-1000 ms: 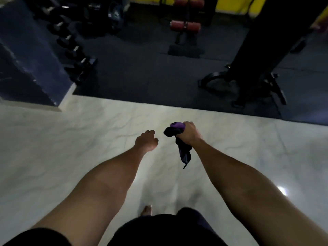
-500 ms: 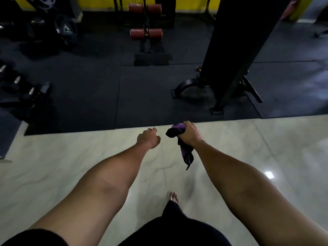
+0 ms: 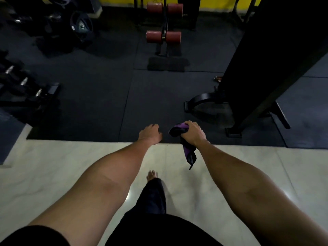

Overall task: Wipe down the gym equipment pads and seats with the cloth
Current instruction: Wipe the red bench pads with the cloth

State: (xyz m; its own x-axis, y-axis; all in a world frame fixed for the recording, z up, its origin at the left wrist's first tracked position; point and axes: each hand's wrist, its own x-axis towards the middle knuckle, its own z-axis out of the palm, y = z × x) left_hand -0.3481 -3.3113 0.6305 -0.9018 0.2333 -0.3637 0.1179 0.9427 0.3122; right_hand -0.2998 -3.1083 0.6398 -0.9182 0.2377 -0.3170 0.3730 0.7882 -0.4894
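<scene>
Dark rubber matting (image 3: 99, 96) covers the far half of the view and meets a pale marble floor (image 3: 53, 171) in a straight edge. On the matting at the right stands a tall black machine frame (image 3: 266, 59), its curved foot bars spread on the mat. At the left edge is a dumbbell rack (image 3: 23, 86), its metal handles catching light, and further back lie black weight plates (image 3: 81, 25). Straight ahead, near the yellow wall (image 3: 117, 0), two pairs of red roller pads (image 3: 164, 37) sit one above the other on a narrow black post. Over the floor edge, the right hand (image 3: 193, 133) is closed round a bunched purple and black cloth (image 3: 179, 130). One end of it hangs below the fist, well apart from the pads. The left hand (image 3: 150, 134), just beside it, holds nothing, fingers loosely curled. A bare foot (image 3: 152, 175) is on the marble
</scene>
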